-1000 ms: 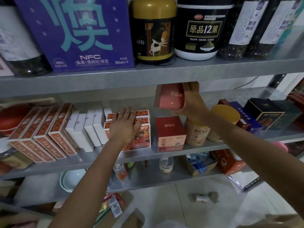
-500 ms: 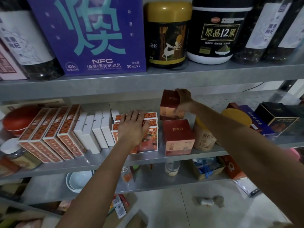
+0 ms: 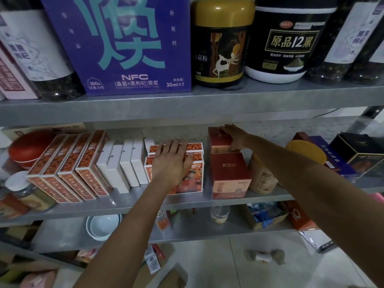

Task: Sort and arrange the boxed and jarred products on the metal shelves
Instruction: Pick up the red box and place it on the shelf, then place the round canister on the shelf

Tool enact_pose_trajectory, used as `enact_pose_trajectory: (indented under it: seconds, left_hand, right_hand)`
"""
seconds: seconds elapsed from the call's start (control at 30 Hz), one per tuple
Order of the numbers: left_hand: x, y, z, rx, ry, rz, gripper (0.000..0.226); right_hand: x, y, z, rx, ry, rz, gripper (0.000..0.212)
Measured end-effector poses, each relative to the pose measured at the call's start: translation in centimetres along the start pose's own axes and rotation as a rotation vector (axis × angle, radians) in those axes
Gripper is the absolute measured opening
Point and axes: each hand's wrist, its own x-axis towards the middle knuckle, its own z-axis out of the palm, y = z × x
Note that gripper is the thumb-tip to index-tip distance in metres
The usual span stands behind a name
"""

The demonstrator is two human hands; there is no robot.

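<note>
Single wide-angle head cam looking fwd and down, sitting close to metal shelves (image 3: 197,227), approx level w/ upper shelf edge (image 3: 187,109), middle shelf (image 3: 133,202) filling centre, floor (image 3: 207,262) showing at btm, left forearm (image 3: 124,225) and right forearm (image 3: 311,194) entering from lower edge
</note>
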Motion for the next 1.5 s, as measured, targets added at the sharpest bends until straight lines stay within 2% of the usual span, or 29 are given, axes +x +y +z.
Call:
enact_pose_trajectory:
  seconds: [0.13, 0.37, 0.5, 0.6, 0.7, 0.83, 0.9, 1.0, 1.07, 1.17, 1.33, 1.5]
  left_hand:
    - [0.0, 0.1, 0.0, 0.007, 0.005, 0.008, 0.061]
    - [-0.3, -0.1, 0.1, 0.006, 0.032, 0.022, 0.06]
    - [-0.3, -0.1, 0.3, -0.025, 0.004, 0.019, 0.059]
    - [-0.1, 0.0, -0.1, -0.103, -0.013, -0.005, 0.059]
    - [0.0, 1.1, -1.5, -0.247, 0.102, -0.039, 0.05]
    - [-0.8, 6.0, -2.7, -0.321, 0.359, 0.088, 0.042]
    - [-1.5, 9.1, -2.2, -0.329, 0.309, 0.197, 0.049]
    - [-2.2, 12.4, 0.4, -0.221, 0.062, 0.313, 0.064]
    - [-2.6, 13.1, 2.4, -0.144, -0.04, 0.318, 0.068]
    - [-2.9, 13.3, 4.0, -0.039, -0.011, 0.32, 0.072]
    - [-2.5, 13.3, 4.4, -0.009, -0.004, 0.325, 0.077]
    - [-2.5, 13.4, 4.4, -0.035, -0.024, 0.316, 0.079]
  right_hand:
    - [-0.3, 0.6, 0.2, -0.064, 0.024, -0.04, 0.094]
    - [-4.4, 4.5, -0.9, 0.071, 0.15, -0.015, 0.074]
    - [-8.5, 7.2, -0.1, 0.034, 0.211, 0.062, 0.079]
    - [-11.1, 8.0, 1.5, 0.0, 0.143, 0.073, 0.096]
    - [-12.1, 8.0, 3.6, -0.069, 0.129, 0.067, 0.101]
    - [-11.6, 7.7, 4.1, -0.039, 0.189, 0.091, 0.099]
    - [-11.6, 7.8, 4.1, -0.007, 0.21, 0.095, 0.098]
    - [-11.8, 7.8, 4.3, 0.015, 0.234, 0.094, 0.095]
    - [-11.9, 7.6, 4.3, 0.013, 0.25, 0.1, 0.093]
    - [-11.9, 7.6, 4.5, 0.005, 0.283, 0.105, 0.092]
    - [-12.2, 7.6, 4.6, 0.054, 0.332, 0.097, 0.089]
    - [-13.8, 7.4, 5.1, 0.143, 0.484, -0.07, 0.075]
